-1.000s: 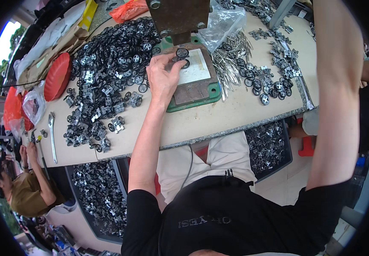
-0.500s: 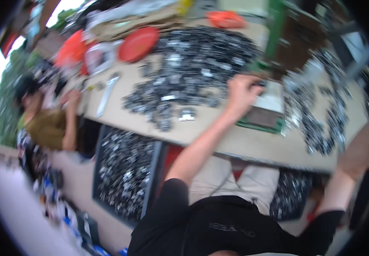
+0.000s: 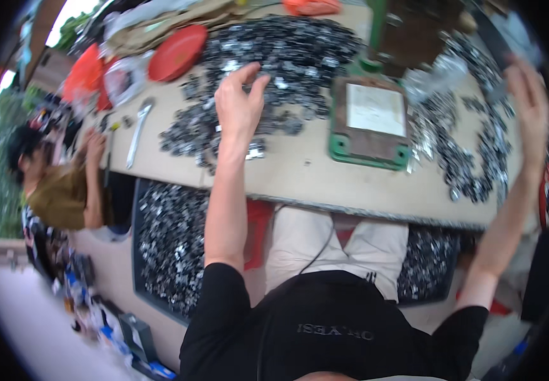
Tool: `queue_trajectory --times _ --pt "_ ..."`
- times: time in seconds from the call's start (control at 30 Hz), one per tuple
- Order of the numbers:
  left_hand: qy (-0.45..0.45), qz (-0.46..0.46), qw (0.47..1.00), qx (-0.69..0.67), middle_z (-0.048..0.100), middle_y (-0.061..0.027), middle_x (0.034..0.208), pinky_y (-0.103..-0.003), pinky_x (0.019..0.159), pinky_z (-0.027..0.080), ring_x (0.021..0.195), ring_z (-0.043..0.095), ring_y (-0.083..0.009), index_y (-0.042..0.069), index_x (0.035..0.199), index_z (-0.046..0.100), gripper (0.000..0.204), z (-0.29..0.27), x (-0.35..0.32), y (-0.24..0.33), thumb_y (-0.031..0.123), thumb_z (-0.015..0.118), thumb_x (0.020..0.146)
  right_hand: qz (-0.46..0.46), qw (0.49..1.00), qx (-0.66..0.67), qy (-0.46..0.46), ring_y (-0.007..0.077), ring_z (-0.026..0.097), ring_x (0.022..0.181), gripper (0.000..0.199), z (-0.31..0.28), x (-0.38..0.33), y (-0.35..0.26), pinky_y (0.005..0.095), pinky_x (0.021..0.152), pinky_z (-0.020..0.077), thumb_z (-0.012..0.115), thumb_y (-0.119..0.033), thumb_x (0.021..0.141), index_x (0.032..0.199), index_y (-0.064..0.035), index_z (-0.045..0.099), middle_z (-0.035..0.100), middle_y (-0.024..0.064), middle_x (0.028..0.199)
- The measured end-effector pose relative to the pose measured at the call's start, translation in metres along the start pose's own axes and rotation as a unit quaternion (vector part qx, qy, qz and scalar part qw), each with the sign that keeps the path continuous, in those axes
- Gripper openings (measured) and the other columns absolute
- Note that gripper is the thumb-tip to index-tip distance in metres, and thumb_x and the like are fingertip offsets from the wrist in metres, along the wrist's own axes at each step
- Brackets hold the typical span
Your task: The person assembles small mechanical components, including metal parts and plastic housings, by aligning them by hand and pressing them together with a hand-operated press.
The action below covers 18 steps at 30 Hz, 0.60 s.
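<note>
My left hand (image 3: 239, 105) is raised over the near left part of a large heap of small dark and silvery metal pieces (image 3: 281, 51). Its thumb and fingers are apart, and nothing shows between them. To the right stands a green press base (image 3: 366, 157) with a white square plate (image 3: 376, 109) on top; no piece shows on that plate. My right hand (image 3: 527, 95) is up at the far right, beside a dark lever-like bar (image 3: 491, 38). Its fingers are blurred, so whether they grip the bar is unclear.
More metal pieces (image 3: 477, 159) lie right of the press, near a clear plastic bag (image 3: 443, 73). A red plate (image 3: 178, 53) and a wrench (image 3: 139, 133) are at left. A full crate (image 3: 170, 247) stands below the table edge. Another person (image 3: 65, 190) sits at far left.
My left hand has left the white plate, moving left to above the heap, and its fingers have spread. My right hand has risen from low at the right edge to beside the bar.
</note>
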<state>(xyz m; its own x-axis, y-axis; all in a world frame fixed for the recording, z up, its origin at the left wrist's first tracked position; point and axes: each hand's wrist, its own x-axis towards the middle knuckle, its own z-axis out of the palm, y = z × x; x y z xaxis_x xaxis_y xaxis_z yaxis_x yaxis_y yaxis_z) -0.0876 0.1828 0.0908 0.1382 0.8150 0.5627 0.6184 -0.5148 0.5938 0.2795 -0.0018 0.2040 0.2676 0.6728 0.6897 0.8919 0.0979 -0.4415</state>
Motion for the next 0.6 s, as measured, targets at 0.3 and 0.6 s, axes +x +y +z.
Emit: queue_trajectory --times 0.3,0.6 --pt "-0.220 0.127 0.966 0.036 0.064 -0.0165 0.086 -0.034 0.070 0.048 0.075 0.062 -0.0293 0.000 0.090 0.066 0.021 0.084 -0.041 0.006 0.011 0.065 0.072 0.210 0.971 -0.007 -0.117 0.0182 0.054 0.061 0.017 0.059 -0.189 0.007 0.0272 0.056 0.0441 0.061 -0.004 0.077 0.094 -0.0007 0.061 0.059 0.0091 0.089" --pt "-0.158 0.090 0.983 -0.020 0.065 -0.0148 0.082 -0.029 0.064 0.046 0.069 0.061 -0.0210 0.002 0.093 0.067 0.017 0.071 -0.034 0.003 0.011 0.062 0.079 0.232 0.959 -0.068 -0.147 0.0292 0.058 0.074 0.016 0.046 -0.168 0.037 0.0378 0.068 0.0448 0.061 -0.010 0.078 0.091 -0.0023 0.062 0.058 0.0124 0.084"
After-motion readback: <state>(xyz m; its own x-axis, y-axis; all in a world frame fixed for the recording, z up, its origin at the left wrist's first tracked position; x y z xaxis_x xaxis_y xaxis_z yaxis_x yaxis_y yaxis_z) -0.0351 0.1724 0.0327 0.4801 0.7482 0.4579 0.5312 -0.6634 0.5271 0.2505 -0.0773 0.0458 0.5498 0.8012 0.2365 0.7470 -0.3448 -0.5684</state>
